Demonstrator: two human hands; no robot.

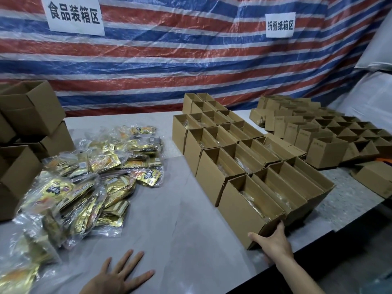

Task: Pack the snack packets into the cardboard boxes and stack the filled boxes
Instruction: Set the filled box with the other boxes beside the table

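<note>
- left hand (123, 274): flat on the worktop (180, 219), fingers straight & spread, holding nothing. Prob. a brace while the body leans right. It's also near the packets, so handy for the next grab.
- right hand (273, 240): clamped on the near corner of the nearest box (250, 209). Thumb lies low along the front face; the other fingers wrap round the end & are hidden. A corner grip gives steering, so it suits sliding or squaring the box vs. its neighbours more than lifting it.
- nearest box: open-topped, at the front of the block of open boxes (229, 149), touching the one behind, close to the worktop's near edge. Its near corner may be tipped up slightly; can't tell for sure. Clear wrapping shows inside, so prob. loaded already. How full: can't tell.
- block of open boxes: rows set side by side, mouths up, so packets can be dropped in w/o shifting each box.
- snack packets (89, 177): loose heap of gold pouches in clear bags on the left of the worktop, well apart from the block, near the left hand.
- stacked boxes (29, 124): piled in tiers at far left behind the heap, some tilted. Looks like the stacking spot.
- further boxes (318, 134): second batch at far right, just beside the block. Most look empty, prob. waiting supply.
- Judgement: mid-task; plenty of packets not yet boxed.
</note>
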